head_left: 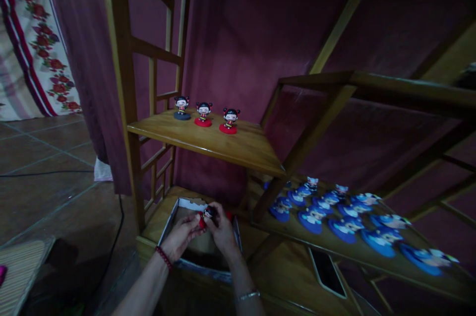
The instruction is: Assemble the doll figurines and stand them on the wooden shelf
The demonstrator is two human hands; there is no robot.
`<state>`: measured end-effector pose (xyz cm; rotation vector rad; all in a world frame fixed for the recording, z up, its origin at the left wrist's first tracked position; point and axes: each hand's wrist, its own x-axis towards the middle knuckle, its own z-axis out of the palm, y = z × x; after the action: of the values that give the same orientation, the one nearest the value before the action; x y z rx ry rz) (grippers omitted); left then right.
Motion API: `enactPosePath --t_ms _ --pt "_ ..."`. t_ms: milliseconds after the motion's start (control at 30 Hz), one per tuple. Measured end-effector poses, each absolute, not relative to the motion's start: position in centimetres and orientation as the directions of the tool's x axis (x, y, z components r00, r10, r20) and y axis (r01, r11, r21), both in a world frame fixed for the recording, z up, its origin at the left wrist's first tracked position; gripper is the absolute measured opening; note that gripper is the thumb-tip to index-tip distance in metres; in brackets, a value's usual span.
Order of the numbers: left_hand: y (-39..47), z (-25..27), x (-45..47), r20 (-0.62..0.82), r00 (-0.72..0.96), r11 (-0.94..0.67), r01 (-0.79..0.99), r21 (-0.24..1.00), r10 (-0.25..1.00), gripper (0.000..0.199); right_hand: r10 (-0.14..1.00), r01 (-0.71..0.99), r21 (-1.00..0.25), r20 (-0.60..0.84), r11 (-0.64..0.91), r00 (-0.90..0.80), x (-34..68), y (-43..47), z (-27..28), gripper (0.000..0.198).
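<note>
Over an open cardboard box, a small figurine with black hair and a red base is held between both hands. My left hand, with a dark red bead bracelet at the wrist, pinches it near the base. My right hand grips it by the head side, its fingers hiding part of it. Another red patch shows just behind the right hand. Three similar figurines stand upright on the shelf above: one on a dark base, one on a red base, and another on a red base.
Rows of blue-based figurines stand on a lower shelf at the right. A phone lies on the wood below them. The wooden shelf frame rises at the left. A dark cable runs across the tiled floor.
</note>
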<state>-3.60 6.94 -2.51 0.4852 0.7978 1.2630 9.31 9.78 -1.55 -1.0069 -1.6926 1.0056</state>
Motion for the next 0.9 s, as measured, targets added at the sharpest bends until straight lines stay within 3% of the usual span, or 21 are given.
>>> enactPosePath --t_ms 167,900 --pt "5.7 -1.9 -3.1 -0.303 0.137 0.316 -0.655 0.687 0.943 0.018 0.92 0.222 -0.914 0.275 0.341 -0.279 9.8 8.4 -0.1 0.026" --pt "0.4 4.7 -3.3 -0.225 0.148 0.264 -0.685 0.679 0.963 0.008 0.878 0.202 -0.885 0.339 0.42 -0.339 9.5 4.3 6.8 0.029"
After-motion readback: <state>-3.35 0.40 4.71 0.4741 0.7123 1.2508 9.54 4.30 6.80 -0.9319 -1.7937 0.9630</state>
